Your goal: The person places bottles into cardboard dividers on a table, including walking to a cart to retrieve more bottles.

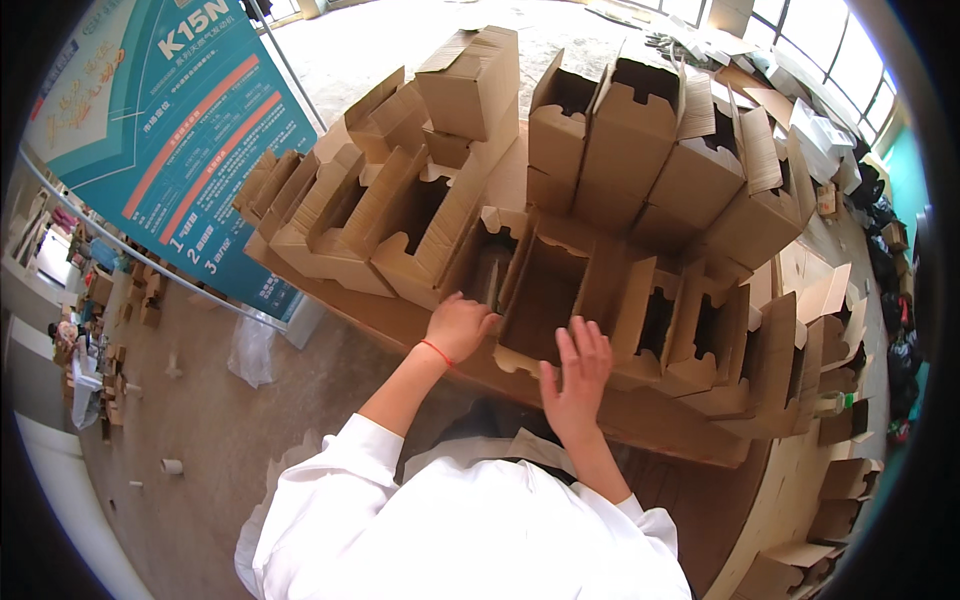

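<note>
In the middle of a row of open cardboard boxes stands one wide open carton (545, 290), dark inside. My right hand (580, 370) is at its near right side, fingers spread and stretched upward, holding nothing visible. My left hand (458, 328), with a red string on the wrist, rests at the near edge of a narrower box (478, 262) to the left. Its thumb stands apart from the loosely bent fingers, whose tips partly hide against the cardboard. Inside that narrower box, something clear and glassy shows faintly.
More open boxes (415, 215) stand to the left, and taller ones (625, 140) behind. All rest on a brown tabletop (690, 440). A large teal banner (200, 130) on a metal frame rises at left. Clear plastic (252, 350) lies by its foot. Cardboard and bags pile up at right.
</note>
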### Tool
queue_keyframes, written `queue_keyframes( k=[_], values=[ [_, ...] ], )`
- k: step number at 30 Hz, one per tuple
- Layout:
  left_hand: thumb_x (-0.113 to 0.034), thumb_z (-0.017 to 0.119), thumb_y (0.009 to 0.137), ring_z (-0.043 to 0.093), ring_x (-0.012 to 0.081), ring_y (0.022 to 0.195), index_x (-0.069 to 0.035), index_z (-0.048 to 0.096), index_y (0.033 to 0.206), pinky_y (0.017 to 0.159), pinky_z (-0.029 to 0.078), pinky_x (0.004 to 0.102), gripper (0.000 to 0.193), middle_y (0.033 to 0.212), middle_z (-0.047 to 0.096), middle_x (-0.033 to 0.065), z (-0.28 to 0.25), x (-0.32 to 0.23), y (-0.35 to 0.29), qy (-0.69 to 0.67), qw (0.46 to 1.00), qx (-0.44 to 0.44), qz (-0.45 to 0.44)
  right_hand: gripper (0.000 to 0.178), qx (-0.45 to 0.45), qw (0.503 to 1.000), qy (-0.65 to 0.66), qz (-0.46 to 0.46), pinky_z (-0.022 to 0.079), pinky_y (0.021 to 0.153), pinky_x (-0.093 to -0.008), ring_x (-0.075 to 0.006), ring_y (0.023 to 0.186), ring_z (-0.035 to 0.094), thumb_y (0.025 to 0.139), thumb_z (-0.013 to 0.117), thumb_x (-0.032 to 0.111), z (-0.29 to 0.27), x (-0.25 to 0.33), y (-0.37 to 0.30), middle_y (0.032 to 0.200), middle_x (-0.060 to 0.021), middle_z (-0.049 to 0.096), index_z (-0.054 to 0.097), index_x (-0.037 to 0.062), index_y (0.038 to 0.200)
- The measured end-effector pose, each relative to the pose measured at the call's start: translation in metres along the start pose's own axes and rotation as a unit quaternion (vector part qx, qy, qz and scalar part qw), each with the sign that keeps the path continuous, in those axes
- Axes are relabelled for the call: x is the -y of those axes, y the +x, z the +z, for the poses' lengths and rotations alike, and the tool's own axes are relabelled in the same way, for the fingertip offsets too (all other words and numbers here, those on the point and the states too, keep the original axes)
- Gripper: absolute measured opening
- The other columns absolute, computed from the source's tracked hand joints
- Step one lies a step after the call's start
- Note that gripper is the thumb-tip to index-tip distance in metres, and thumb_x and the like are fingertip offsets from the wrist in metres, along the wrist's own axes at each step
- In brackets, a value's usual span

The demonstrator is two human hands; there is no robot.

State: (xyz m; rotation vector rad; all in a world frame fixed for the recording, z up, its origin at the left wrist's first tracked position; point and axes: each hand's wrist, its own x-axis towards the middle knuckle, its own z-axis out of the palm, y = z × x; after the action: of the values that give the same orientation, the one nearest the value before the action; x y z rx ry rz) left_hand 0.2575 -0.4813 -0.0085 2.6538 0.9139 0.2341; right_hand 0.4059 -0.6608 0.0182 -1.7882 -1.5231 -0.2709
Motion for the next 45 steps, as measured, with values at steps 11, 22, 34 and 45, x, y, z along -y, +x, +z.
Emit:
queue_keyframes(
  k=[11,22,34,45],
  values=[
    [-0.017,0.061,0.081,0.065,0.0350,0.095,-0.001,0.070,0.089,0.079,0.052,0.0413,0.020,0.096,0.069,0.0190,-0.011,0.021,0.051,-0.007,0.979,0.206,0.012,0.048,0.218,0.958,-0.185,-0.034,0.025,0.112,-0.0487,-0.0266,0.139,0.029,0.068,0.078,0.021,0.073,0.066,0.040,0.150,-0.0078,0.033,0.065,0.0073,0.112],
    [-0.033,0.062,0.084,0.065,0.0273,0.100,-0.006,0.057,0.120,0.083,0.052,0.0361,0.046,0.117,0.064,0.0131,0.079,0.041,0.095,-0.032,0.929,0.311,-0.199,0.026,0.267,0.954,-0.138,-0.008,0.030,0.110,-0.0508,-0.0257,0.143,0.025,0.079,0.059,0.009,0.070,0.068,0.049,0.155,-0.0112,0.024,0.066,0.0039,0.103],
    [-0.041,0.054,0.091,0.061,0.0252,0.100,-0.005,0.049,0.124,0.086,0.050,0.0396,0.049,0.112,0.061,0.0106,0.048,0.057,0.090,-0.512,0.764,0.137,-0.369,0.007,0.186,0.980,-0.069,-0.005,0.038,0.105,-0.0471,-0.0345,0.139,0.031,0.076,0.059,0.004,0.078,0.042,0.038,0.155,-0.0125,0.023,0.066,0.0026,0.078],
    [-0.039,0.043,0.098,0.066,0.0322,0.092,-0.003,0.052,0.124,0.081,0.055,0.0457,0.045,0.108,0.065,0.0188,-0.095,0.034,0.028,-0.805,0.541,0.183,-0.162,0.018,0.155,0.987,0.049,0.015,0.036,0.107,-0.0447,-0.0354,0.134,0.037,0.077,0.068,0.009,0.041,0.042,0.034,0.147,-0.0152,0.036,0.067,0.0050,0.094]
  ],
)
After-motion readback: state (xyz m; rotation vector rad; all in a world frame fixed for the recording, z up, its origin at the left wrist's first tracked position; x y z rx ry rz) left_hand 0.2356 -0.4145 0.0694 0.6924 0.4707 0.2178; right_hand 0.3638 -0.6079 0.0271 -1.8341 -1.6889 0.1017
